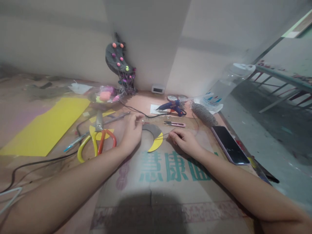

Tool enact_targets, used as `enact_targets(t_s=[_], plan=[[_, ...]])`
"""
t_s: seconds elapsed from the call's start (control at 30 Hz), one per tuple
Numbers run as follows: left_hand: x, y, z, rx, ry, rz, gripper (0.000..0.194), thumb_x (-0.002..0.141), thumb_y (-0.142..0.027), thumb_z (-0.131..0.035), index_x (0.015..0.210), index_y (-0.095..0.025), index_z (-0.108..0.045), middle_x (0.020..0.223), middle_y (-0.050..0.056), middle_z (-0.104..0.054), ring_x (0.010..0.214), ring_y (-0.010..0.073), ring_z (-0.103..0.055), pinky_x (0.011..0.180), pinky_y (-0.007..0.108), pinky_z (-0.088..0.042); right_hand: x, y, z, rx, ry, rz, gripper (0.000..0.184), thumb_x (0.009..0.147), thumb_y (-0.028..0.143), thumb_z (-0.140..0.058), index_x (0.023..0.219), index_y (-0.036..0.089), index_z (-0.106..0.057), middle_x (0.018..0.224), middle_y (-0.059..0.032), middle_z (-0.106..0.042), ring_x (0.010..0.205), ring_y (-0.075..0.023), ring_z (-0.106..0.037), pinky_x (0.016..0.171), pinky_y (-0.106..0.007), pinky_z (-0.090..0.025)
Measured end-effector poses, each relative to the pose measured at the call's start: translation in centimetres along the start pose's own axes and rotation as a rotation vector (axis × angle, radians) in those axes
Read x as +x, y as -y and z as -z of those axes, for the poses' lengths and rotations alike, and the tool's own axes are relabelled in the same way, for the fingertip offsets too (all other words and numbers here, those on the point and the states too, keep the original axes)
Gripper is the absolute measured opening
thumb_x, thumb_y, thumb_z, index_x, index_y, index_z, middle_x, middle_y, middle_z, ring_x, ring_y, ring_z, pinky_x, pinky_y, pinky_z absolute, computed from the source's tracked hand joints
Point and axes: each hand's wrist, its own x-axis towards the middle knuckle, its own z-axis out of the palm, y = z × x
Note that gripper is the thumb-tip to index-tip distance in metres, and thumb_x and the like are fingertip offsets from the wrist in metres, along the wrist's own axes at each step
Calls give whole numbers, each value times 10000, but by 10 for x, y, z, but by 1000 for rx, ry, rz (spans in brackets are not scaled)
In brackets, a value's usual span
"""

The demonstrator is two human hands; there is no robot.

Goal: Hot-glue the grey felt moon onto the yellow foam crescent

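Some grey yarn (165,134) runs from the yellow crescent (158,143), gripped over the desk (142,98) by the left hand (133,130), to the pinching right hand (183,139), well apart; slack could let wraps slip off the tapering tip.

Left hand (133,131) hides one tip of the crescent (156,131); right hand (184,140) covers part of the yarn (164,135)

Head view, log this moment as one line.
left hand: at grey end of crescent; right hand: pinching grey strand; crescent: grey above, yellow lower tip; glue gun: beyond hands
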Motion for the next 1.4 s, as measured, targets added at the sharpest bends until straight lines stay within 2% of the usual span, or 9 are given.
enact_targets(t_s=[0.13, 0.33, 0.6, 0.77, 0.97, 1.03, 1.1, 1.23, 1.4], plan=[[-5, 1, -6, 218, 87, -178, 560, 792, -61, -440, 1338, -182, -408, 1345, 117, -467, 1269, 224, -420, 1080, 420, -335, 0, -2, -1, -5, -7, 18, 336, 920, 338, -436, 659, 183, -581, 608, -5, -582, 608, -147, -524, 593, -250, -358], [-11, 0, -9, 471, 324, -280, 374, 849, -138, -493, 1217, -179, -552, 1217, 99, -602, 1173, 278, -488, 1020, 473, -368, 0, -2, 0, 39, -19, 52, 371, 932, 349, -402, 678, 175, -609, 603, -7, -592, 592, -143, -536, 584, -249, -378], [-12, -10, -6, 207, 280, -362, 382, 869, -114, -505, 1244, -187, -518, 1170, 92, -537, 1131, 205, -506, 994, 381, -419, 3, -5, -5, 100, -115, 29, 296, 891, 328, -498, 1084, 172, -659, 960, -71, -710, 827, -181, -639, 738, -287, -470], [-20, -21, -1, 70, 166, -462, 315, 889, -176, -532, 1202, -204, -545, 1141, 72, -557, 1106, 181, -517, 991, 363, -419, 5, -6, -6, 167, -55, -37, 230, 836, 292, -551, 987, 186, -688, 856, -38, -709, 760, -179, -624, 710, -301, -471], [-15, -20, -7, -285, 197, -39, 554, 780, -319, -686, 1279, -207, -474, 1182, 82, -578, 1055, 197, -572, 859, 313, -492, 2, 4, -7, 557, 31, -243, 276, 780, 438, -613, 694, 176, -601, 574, 21, -576, 484, -100, -474, 466, -226, -343], [-9, -17, -9, -417, 352, 100, 446, 797, -402, -654, 1160, -164, -551, 1024, 68, -645, 869, 166, -620, 743, 270, -502, 1, 8, -8, 687, 39, -287, 326, 745, 486, -652, 677, 174, -586, 542, 34, -545, 446, -80, -425, 435, -214, -298], [-4, -13, -10, -550, 374, 207, 472, 800, -450, -639, 1158, -160, -539, 842, 25, -650, 666, 120, -592, 618, 234, -480, 2, 10, -8, 758, 33, -296, 354, 719, 500, -688, 649, 171, -578, 528, 37, -532, 444, -70, -407, 431, -208, -284], [-1, -10, -8, -635, 470, 250, 442, 782, -510, -634, 1007, -130, -618, 747, 29, -661, 594, 107, -573, 598, 225, -470, 3, 8, -11, 880, -6, -288, 345, 724, 477, -711, 646, 171, -573, 529, 42, -529, 458, -59, -399, 439, -195, -276], [-11, -20, -4, -303, 504, 173, 366, 793, -503, -610, 929, -175, -700, 892, 49, -732, 820, 187, -648, 769, 274, -497, 0, 9, -16, 820, 112, -287, 358, 720, 511, -705, 690, 176, -582, 550, 36, -551, 461, -70, -418, 444, -206, -295]])
